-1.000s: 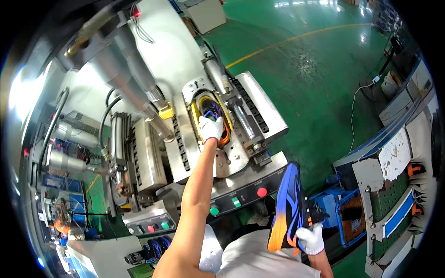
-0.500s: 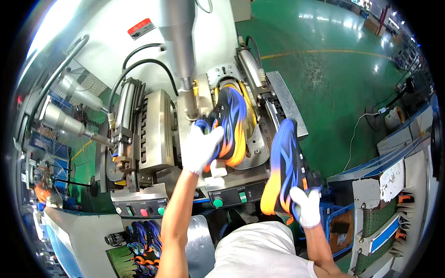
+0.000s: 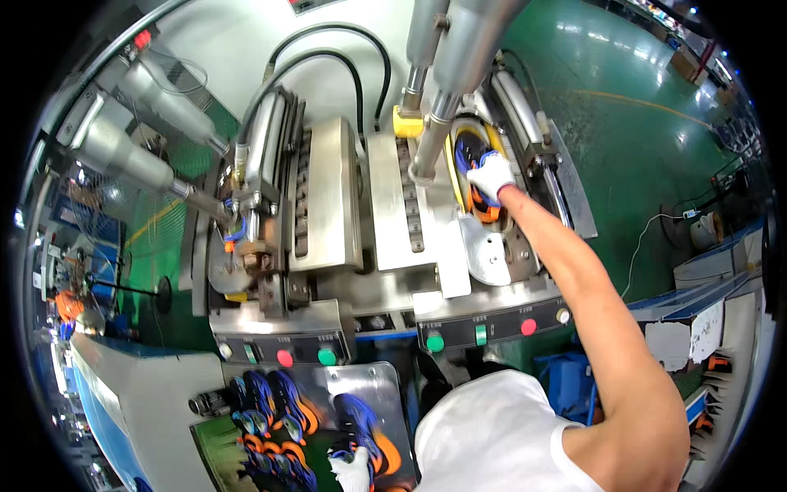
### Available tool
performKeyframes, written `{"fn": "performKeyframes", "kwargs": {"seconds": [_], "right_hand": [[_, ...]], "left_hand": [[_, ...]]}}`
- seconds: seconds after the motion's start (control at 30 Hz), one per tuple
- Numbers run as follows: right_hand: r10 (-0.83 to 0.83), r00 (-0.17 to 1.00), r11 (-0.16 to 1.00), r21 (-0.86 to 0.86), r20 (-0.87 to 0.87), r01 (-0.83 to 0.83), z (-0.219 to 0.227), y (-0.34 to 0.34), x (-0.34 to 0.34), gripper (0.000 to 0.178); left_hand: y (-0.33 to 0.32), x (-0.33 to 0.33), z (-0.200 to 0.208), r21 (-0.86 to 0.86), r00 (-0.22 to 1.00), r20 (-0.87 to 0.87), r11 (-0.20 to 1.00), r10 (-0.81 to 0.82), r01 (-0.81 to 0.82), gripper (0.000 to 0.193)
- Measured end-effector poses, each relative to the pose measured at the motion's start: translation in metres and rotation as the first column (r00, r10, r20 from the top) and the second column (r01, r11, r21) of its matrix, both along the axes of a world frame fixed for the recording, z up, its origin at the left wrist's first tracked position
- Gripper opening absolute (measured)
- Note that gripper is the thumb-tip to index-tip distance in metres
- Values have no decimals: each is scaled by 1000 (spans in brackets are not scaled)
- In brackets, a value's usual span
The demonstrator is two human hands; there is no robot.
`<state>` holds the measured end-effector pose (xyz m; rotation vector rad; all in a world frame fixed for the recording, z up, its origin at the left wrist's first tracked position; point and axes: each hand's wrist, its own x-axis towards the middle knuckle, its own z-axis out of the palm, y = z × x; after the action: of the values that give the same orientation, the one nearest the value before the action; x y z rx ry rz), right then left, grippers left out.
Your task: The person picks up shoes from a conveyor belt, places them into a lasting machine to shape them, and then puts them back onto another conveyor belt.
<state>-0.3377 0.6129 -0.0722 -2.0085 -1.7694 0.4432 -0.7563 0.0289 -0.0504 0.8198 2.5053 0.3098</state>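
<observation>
My right hand [image 3: 492, 175], in a white glove, reaches far forward and is closed on a blue, black and orange sports shoe [image 3: 468, 153]. That shoe sits inside the yellow-edged cradle of the right-hand press station, its toe pointing away. Low in the picture, my left hand [image 3: 351, 473], also gloved, is closed at the collar of a second sports shoe [image 3: 377, 443] of the same colours. This one lies over the grey metal plate [image 3: 352, 379]; the left arm is out of view.
Steel clamp blocks [image 3: 326, 197] and a slanting press cylinder [image 3: 475, 49] stand beside the right station. The control panel [image 3: 492, 328] with coloured buttons runs along the front. Several more shoes [image 3: 275, 402] lie at the lower left. A blue crate [image 3: 570, 385] stands right of me.
My left hand has come down from the press to the plate at lower left with a shoe. My right hand has moved from the lower right up to the press station. The view has shifted left.
</observation>
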Motion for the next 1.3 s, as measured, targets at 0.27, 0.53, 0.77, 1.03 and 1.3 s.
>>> {"fn": "performKeyframes", "kwargs": {"seconds": [0.27,0.53,0.77,1.03,1.3], "right_hand": [[134,927,989,-13,-351,-147,-24,10,-6,32],[366,874,903,349,-319,-251,59,-227,-112,74],[517,212,450,-54,829,-891,-110,-347,-151,100],[910,297,144,-452,-288,-880,-29,-513,-313,115],[868,333,246,-265,-368,-932,-178,-679,-414,75]], "left_hand": [[-131,21,-165,110,702,-38,701,711,-705,33],[-158,33,-235,293,506,-8,486,862,-823,69],[-155,36,-188,181,611,198,584,766,-791,83],[-290,16,-106,555,594,-44,514,803,-654,69],[-306,-10,-178,276,532,138,483,836,-831,77]]}}
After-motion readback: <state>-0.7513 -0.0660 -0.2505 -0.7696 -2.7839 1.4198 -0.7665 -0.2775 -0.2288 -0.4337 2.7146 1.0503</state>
